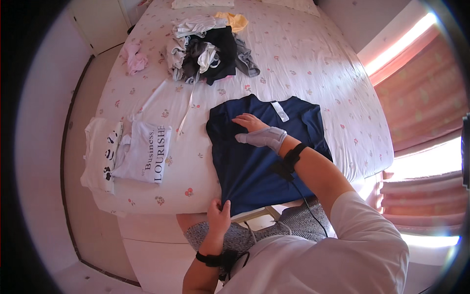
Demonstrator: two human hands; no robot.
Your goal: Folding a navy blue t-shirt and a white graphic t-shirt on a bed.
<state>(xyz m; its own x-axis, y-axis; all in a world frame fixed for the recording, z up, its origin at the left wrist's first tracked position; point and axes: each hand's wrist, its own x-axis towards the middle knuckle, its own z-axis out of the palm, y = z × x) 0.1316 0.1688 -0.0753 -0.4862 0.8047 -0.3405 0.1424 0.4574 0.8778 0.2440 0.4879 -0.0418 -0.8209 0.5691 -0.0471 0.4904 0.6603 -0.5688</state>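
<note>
A navy blue garment [257, 172], likely a shirt, is spread on the bed before me, with its neckline away from me. A white label [280, 111] shows near that neckline. My left hand [219, 216] pinches the garment's lower left corner at the near edge of the bed. Flat on the upper left part of the cloth rests my right hand [254, 128], its fingers extended and holding nothing. A pale grey brace [270, 137] wraps the right thumb and wrist. The garment's lower hem reaches over the mattress edge towards my lap.
Two folded tops lie at the left: a white one with black prints [101, 156] and a pale one with lettering [147, 152]. A heap of mixed clothes [216, 51] sits farther back, with a pink cloth [135, 58] beside it. Pink curtains [422, 92] hang at the right.
</note>
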